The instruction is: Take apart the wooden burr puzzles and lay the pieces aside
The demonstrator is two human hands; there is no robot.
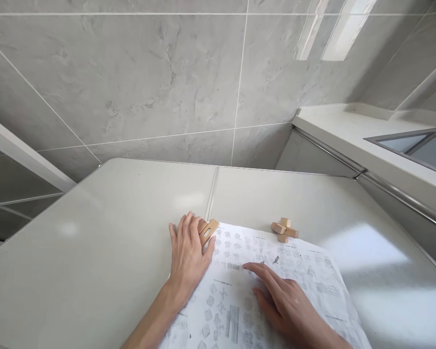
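Diagram sheet [241,278]: white paper, printed, slightly rippled, on a glossy pale table [123,228]. Slotted wooden block [212,227], straight-edged, beside the left hand [187,249], fingers arched; grip cannot be told. Right hand [285,298]: empty, fingers loosely bent over paper. Wooden burr puzzle [285,230], stubby-armed, at the sheet's far edge.

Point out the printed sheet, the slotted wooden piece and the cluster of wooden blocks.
Printed sheet [234,291]: head view, on its printed face.
Slotted wooden piece [211,226]: head view, on its flat face beside the slot.
Cluster of wooden blocks [285,230]: head view, near its centre.
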